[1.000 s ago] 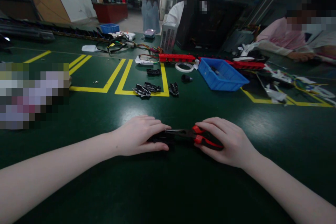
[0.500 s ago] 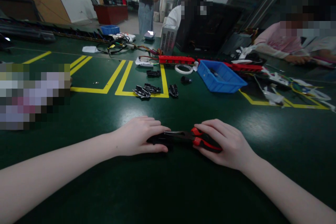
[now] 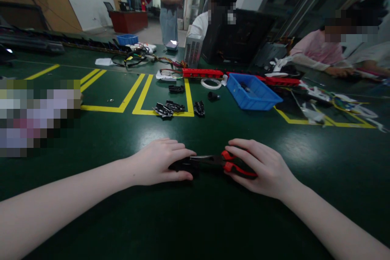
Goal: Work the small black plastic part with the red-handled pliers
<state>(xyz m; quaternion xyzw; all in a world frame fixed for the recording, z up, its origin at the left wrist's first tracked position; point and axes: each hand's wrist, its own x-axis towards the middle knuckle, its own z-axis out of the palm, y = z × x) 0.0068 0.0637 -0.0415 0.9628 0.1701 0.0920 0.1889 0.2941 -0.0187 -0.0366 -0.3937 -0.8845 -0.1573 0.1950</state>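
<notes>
My right hand [image 3: 258, 166] is closed around the red and black handles of long-nose pliers [image 3: 213, 159]. Their jaws point left and reach a dark piece [image 3: 184, 165] low over the green table. My left hand [image 3: 163, 160] grips this black piece between thumb and fingers. Much of the piece lies under the hand, and its exact kind cannot be made out. Beyond the hands lie several similar-looking black plastic parts [image 3: 174, 106], some inside a yellow taped outline and one to its right.
A blue bin [image 3: 254, 99] with dark items stands at the back right. Near it are a white ring [image 3: 211, 84], a black cylinder [image 3: 213, 96] and a red strip [image 3: 202, 73]. Loose cables [image 3: 350, 103] lie far right. A person in pink [image 3: 319, 48] sits across the table.
The plier handles look slightly more spread than before. Both hands keep nearly the same place, and the view has shifted a little.
</notes>
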